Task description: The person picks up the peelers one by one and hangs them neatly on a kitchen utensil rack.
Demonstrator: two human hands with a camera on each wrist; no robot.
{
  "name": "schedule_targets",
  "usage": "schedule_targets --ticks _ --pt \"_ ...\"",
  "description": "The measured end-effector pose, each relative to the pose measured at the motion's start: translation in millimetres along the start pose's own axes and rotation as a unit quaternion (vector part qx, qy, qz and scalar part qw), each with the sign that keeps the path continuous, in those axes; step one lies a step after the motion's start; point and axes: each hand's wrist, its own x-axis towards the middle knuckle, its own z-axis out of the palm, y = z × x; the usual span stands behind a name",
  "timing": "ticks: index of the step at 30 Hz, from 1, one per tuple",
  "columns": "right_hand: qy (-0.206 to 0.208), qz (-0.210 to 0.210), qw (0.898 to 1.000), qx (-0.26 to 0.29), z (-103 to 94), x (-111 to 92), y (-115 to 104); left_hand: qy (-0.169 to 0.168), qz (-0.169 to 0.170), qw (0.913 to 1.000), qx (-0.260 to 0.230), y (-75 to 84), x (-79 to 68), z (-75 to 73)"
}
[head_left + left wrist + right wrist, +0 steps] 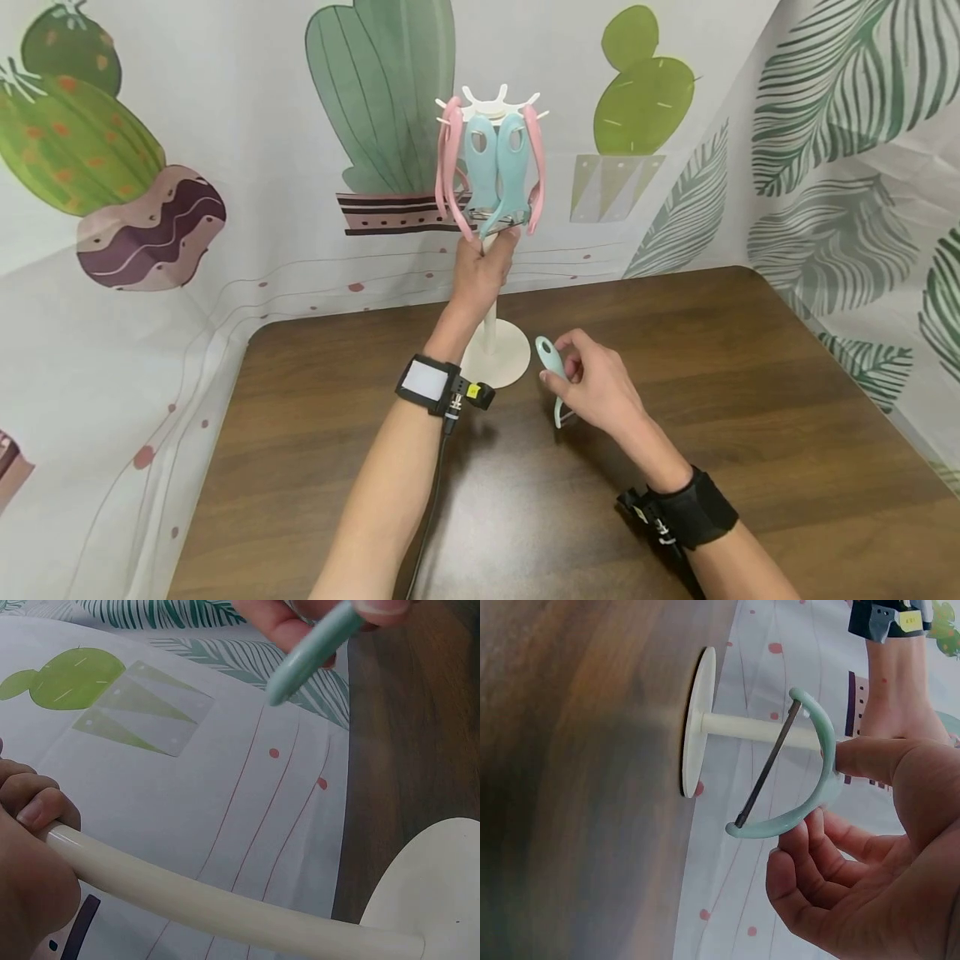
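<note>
My left hand (482, 271) grips the pole of a cream stand (495, 354), just under the peelers hanging from its spoked top. In the left wrist view, its fingers wrap the pole (187, 889). Two light blue peelers (512, 162) hang at the front, with pink peelers (451, 158) at the left and right sides. To the right of the stand's base, my right hand (600, 379) pinches another light blue peeler (550, 357) between thumb and fingers, handle hole up. The right wrist view shows its curved frame and metal blade (769, 772) pointing toward the table.
The stand's round base rests on a brown wooden table (660, 333) near its back edge. Behind the table hangs a white cloth (270, 208) printed with cacti and leaves. A black cable (431, 508) runs from the left wrist band along the forearm.
</note>
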Motion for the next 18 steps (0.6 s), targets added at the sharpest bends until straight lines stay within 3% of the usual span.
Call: schedule_targets --ticks 18 --pt "0.021 0.009 0.999 0.031 -10.5 9.3 -1.6 -0.012 0.008 0.9999 -0.008 -0.6 1.6 -0.8"
